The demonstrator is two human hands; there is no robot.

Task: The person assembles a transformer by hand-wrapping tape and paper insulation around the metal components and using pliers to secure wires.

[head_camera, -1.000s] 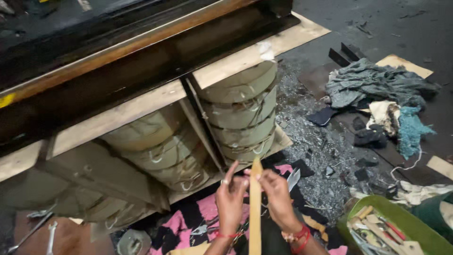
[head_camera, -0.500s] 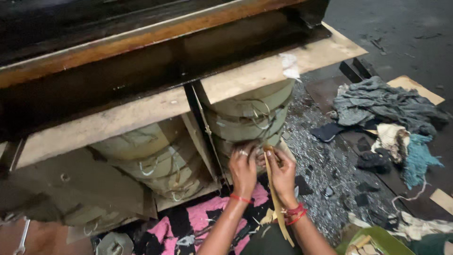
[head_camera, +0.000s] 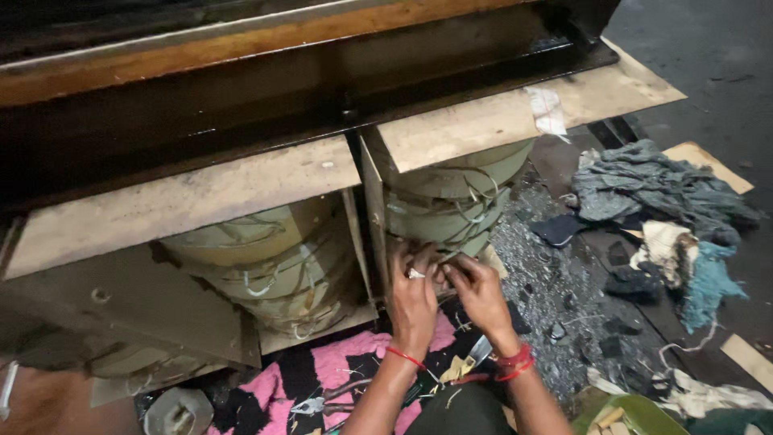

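1. Head view: the left hand (head_camera: 415,294) and right hand (head_camera: 477,292) press together at the lower front of the right-hand pale green wound coil bound with thin ties (head_camera: 451,211), fingers pinched narrow on something small there; I cannot tell what it is.
2. That coil sits under a worn plywood board (head_camera: 515,121), beside a second pale green coil (head_camera: 270,270) behind a thin upright divider (head_camera: 372,217).
3. Risk: loose tie ends stick out around the fingers, so a slip could scrape a knuckle or snag a tie.
4. Risk: both hands crowd one spot, each hiding the work from the other.
5. Risk: grey metal shavings (head_camera: 539,282) lie just beside the right wrist; a dropped small piece could be lost among them.
6. Pliers (head_camera: 322,400) lie on the pink and black cloth (head_camera: 338,370) near the left forearm, easily nudged.
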